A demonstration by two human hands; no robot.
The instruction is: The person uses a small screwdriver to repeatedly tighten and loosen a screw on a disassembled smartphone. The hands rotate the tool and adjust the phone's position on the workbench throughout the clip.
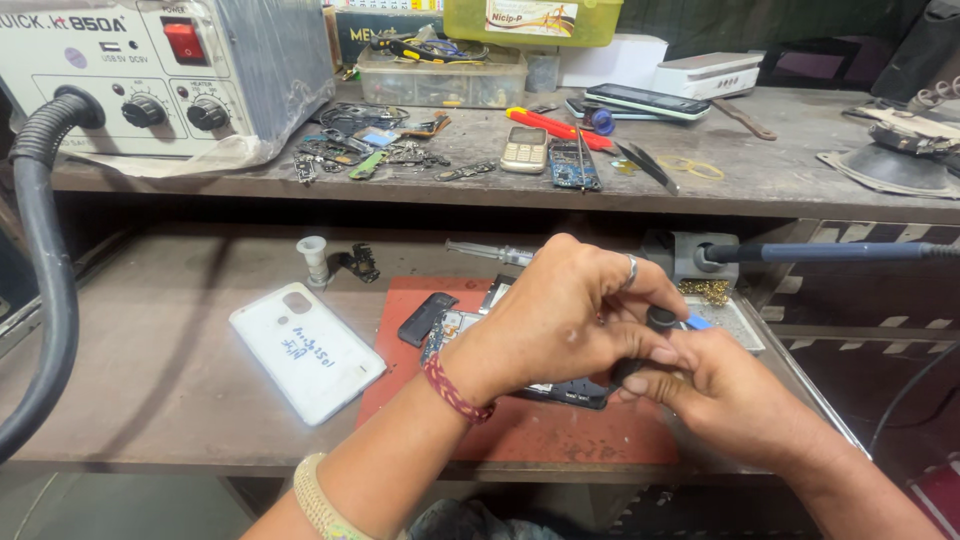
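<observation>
My left hand (560, 320), with a ring and a red thread wristband, is closed over a small black tool (660, 320) with a round cap. My right hand (725, 395) meets it from the right and pinches the lower end of the same black tool. Both hands hover just above an opened dark phone (462, 325) with its circuit board showing, which lies on a red work mat (560, 430). The hands hide most of the phone and the tool's tip.
A white phone back cover (305, 350) lies left of the mat, and a small black part (425, 318) lies on it. A soldering iron (830, 252) rests in a stand at the right. The upper shelf holds a hot-air station (150, 70), its black hose (45, 260), phones, boards and tweezers (645, 162).
</observation>
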